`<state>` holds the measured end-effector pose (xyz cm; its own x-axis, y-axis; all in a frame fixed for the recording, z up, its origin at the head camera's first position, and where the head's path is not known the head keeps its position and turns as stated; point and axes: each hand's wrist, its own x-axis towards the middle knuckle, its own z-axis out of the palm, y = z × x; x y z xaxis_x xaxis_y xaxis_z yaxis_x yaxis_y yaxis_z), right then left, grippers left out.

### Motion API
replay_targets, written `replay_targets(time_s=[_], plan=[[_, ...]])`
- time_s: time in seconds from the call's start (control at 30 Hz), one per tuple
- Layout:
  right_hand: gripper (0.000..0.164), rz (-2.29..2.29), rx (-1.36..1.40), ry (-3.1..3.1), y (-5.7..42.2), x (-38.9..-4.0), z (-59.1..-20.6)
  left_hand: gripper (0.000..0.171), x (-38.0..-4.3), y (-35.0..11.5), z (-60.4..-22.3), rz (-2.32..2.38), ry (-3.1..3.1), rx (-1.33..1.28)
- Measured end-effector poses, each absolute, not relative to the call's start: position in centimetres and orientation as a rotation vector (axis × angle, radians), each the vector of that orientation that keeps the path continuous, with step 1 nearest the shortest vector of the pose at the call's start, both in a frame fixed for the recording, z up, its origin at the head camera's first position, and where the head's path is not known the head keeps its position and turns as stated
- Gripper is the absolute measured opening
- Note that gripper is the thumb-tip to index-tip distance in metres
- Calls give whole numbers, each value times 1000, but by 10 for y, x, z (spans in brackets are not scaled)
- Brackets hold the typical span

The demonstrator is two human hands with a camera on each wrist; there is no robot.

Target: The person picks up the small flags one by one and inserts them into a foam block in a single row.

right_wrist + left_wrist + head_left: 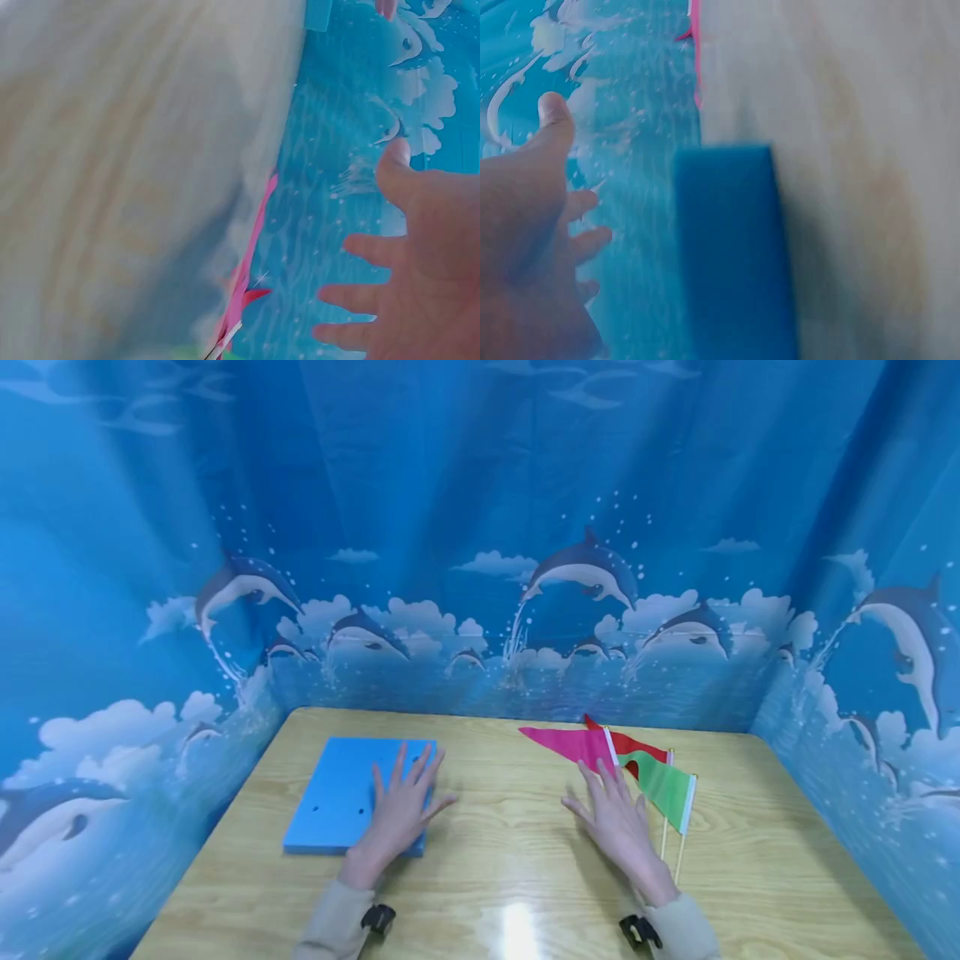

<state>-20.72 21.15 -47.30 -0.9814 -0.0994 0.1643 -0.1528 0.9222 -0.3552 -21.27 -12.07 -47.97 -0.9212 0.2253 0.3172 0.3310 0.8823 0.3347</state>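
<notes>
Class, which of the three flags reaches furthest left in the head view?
The pink flag; its pointed tip lies left of the red flag and the green flag.

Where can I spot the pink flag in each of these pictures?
Head: the pink flag lies right of centre, just beyond the right hand.
Left wrist: a thin sliver at the top, slightly left of centre.
Right wrist: a slanting strip, lower middle.
Shared landmark: the blue curtain, behind it in all three.

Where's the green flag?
Head view: the green flag lies at right on the table, overlapping the red flag, right of the pink flag, beside the right hand.
</notes>
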Motion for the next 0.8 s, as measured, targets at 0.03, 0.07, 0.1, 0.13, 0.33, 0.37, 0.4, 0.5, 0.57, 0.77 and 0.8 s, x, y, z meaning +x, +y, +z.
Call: replay_targets(time_s=[0.03,0.07,0.1,0.13,0.33,0.37,0.4,0.5,0.57,0.77,0.8], plan=[[72,574,199,-2935,207,-209,-471,73,-215,-125,-477,-596,-2769,-428],[71,586,210,-2932,202,-211,-468,70,-216,-131,-473,-621,-2760,-432],[69,602,229,-2925,196,-213,-466,67,-218,-137,-470,-646,-2744,-438],[68,618,254,-2914,189,-215,-464,64,-219,-144,-466,-662,-2731,-439],[66,662,455,-2844,134,-218,-454,59,-218,-196,-454,-682,-2720,-391],[66,659,491,-2841,123,-218,-454,60,-216,-205,-453,-674,-2738,-371],[66,661,528,-2839,113,-219,-454,61,-215,-215,-454,-675,-2758,-354],[68,628,632,-2868,85,-219,-456,65,-209,-241,-457,-680,-2813,-324],[69,603,702,-2896,69,-219,-458,67,-205,-256,-460,-676,-2837,-329],[76,513,884,-2978,36,-219,-468,71,-189,-287,-469,-657,-2931,-361],[77,486,912,-2990,32,-218,-470,72,-187,-289,-470,-657,-2956,-365]])
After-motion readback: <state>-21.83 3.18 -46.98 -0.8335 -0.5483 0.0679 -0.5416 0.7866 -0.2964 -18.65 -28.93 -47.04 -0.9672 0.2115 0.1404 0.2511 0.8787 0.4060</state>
